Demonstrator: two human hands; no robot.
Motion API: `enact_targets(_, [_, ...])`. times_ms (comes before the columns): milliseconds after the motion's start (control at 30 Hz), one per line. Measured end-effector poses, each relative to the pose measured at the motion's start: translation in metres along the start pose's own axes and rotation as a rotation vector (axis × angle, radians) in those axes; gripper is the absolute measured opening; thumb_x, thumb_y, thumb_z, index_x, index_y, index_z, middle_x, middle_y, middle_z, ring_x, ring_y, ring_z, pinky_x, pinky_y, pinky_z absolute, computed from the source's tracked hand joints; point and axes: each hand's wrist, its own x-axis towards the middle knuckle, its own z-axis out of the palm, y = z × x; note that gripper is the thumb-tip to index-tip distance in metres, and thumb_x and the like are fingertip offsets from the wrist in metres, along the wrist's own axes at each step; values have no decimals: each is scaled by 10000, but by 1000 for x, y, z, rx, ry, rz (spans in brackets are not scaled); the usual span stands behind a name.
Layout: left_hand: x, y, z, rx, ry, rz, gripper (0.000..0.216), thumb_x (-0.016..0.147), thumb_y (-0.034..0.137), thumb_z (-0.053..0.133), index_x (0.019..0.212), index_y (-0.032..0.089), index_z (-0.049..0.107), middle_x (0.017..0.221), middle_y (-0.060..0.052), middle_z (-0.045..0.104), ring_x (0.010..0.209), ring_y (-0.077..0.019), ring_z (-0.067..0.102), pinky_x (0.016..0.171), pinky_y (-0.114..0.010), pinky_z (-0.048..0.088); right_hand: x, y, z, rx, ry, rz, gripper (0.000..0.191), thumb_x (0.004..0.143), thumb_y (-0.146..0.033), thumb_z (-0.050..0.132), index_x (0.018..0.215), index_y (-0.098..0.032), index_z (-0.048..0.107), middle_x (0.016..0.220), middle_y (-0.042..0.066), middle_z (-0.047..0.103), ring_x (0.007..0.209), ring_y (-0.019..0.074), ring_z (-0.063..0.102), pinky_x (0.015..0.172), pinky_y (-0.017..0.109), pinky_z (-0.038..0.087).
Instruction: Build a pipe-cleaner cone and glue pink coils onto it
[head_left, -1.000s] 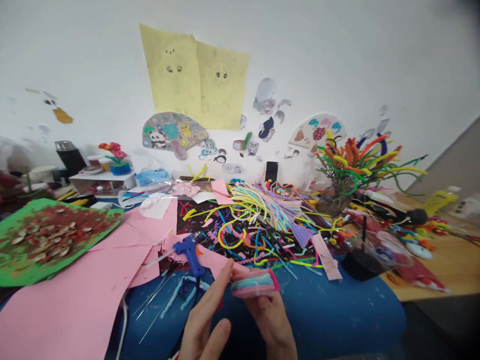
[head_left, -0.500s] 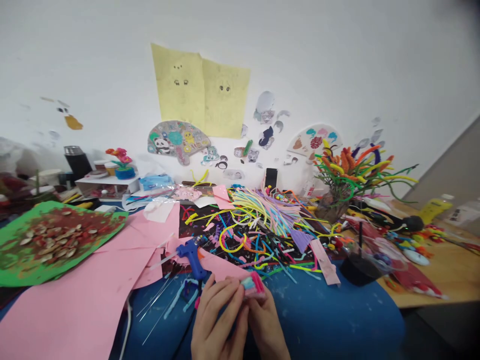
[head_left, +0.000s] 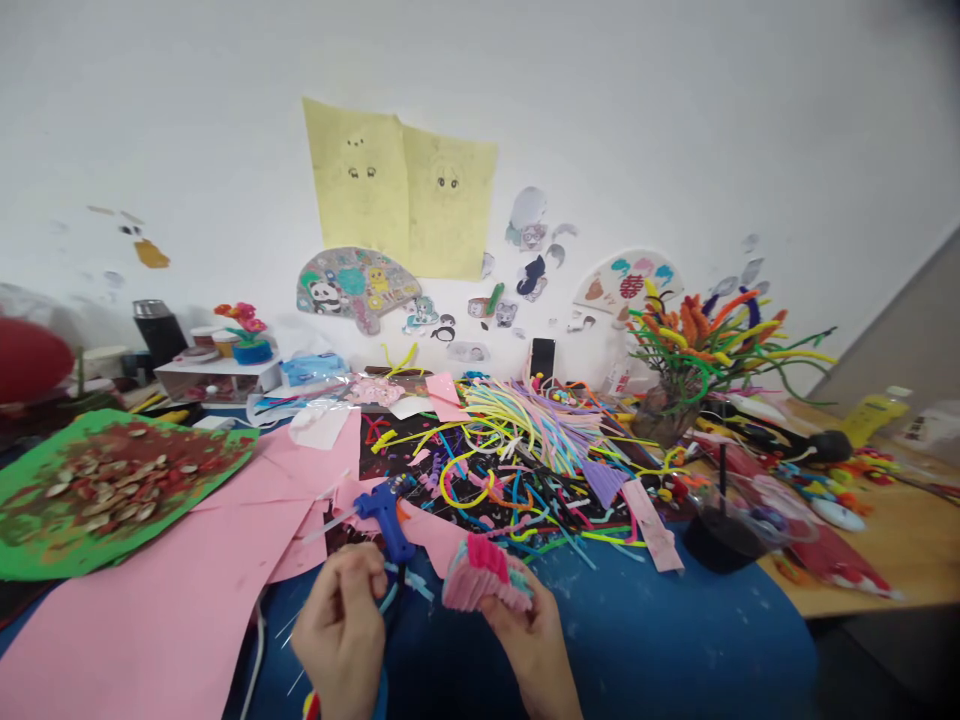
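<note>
My right hand (head_left: 529, 630) grips a small fuzzy block of pipe cleaners (head_left: 476, 585), pale pink with hot pink and light blue rows. It is raised over the blue table cover, with the thumb on its near side. To its left and apart from it, my left hand (head_left: 341, 620) is closed, fingers curled together; what it may hold does not show. Light blue pipe cleaner pieces (head_left: 411, 582) show just right of the left hand. Behind them lies a blue hot glue gun (head_left: 388, 520) with a clear glue stick at its rear.
A large heap of coloured pipe cleaners (head_left: 525, 430) covers the middle. Pink sheets (head_left: 165, 600) and a green sheet with seed-like pieces (head_left: 232, 455) are left. At right stand a dark cup with a straw (head_left: 720, 540) and a vase of pipe cleaner stems (head_left: 667, 405).
My hands have separated. The left hand let go of the block and moved left, closing. The right hand keeps the block, now turned to show more pale pink. A red rounded shape appears at far left.
</note>
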Motion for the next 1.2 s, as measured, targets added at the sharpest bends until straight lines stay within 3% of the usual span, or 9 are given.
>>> enact_targets(100, [4,2,-3,-25,0,-127,344,949,370,524,660,192,583,577,35,540,610,-125,575,700,-233,509,2,-17,-7,-178,-49,-137,278,760,-360,785,988,-210,736,1026,83,761,973,244,712,881,321,564])
enact_targets(167, [-1,3,-2,-32,-115,-225,223,881,392,631,964,189,672,747,6,678,680,-134,652,707,-225,540,2,-25,-11,-275,-96,-228,294,790,-345,758,1054,-221,724,1085,83,744,1033,246,688,946,339,529])
enact_targets(233, [-10,4,1,-120,-260,-332,400,835,403,688,1181,207,639,957,-46,740,796,-167,710,752,-251,572,2,-30,-13,-327,-133,-316,303,808,-347,741,1087,-233,712,1121,87,730,1064,253,673,970,359,515])
enact_targets(467, [-30,4,7,-304,-639,-533,380,863,475,626,1103,207,749,1193,-129,715,1167,-304,630,1013,-422,490,-2,-34,-10,-347,-173,-466,283,849,-333,707,1129,-302,683,1149,56,713,1071,241,663,942,352,526])
enact_targets(700, [-22,9,-1,-379,-738,-322,565,651,360,856,1187,279,698,1201,-93,711,1114,-282,660,934,-319,535,-5,-42,-9,-362,-199,-446,260,841,-409,710,1071,-289,714,974,31,747,875,216,703,795,282,559])
enact_targets(800, [-19,11,2,-342,-748,-356,401,669,253,845,1057,243,745,1041,-83,758,972,-254,710,841,-290,565,-7,-44,-5,-348,-173,-463,228,842,-386,718,1054,-301,703,916,4,745,799,179,701,724,230,552])
enact_targets(967, [-27,7,11,-439,-681,-564,394,628,380,861,948,183,744,903,-84,759,818,-249,719,713,-289,579,-12,-44,3,-372,-121,-577,296,844,-505,683,1040,-284,683,871,15,691,764,178,655,684,249,536])
enact_targets(1100, [-40,7,6,-414,-563,-557,547,698,416,814,1197,252,659,1182,-103,707,1097,-286,662,904,-340,550,-17,-41,2,-523,-39,-662,216,844,-274,703,1057,-265,668,877,31,639,767,187,620,671,278,526])
enact_targets(1200, [-39,12,-3,-299,-554,-270,644,711,453,796,1300,269,609,1339,-121,621,1268,-318,545,1036,-401,470,-18,-44,-3,-678,-38,-740,317,810,-119,656,1096,-254,673,874,40,628,765,194,593,672,301,518])
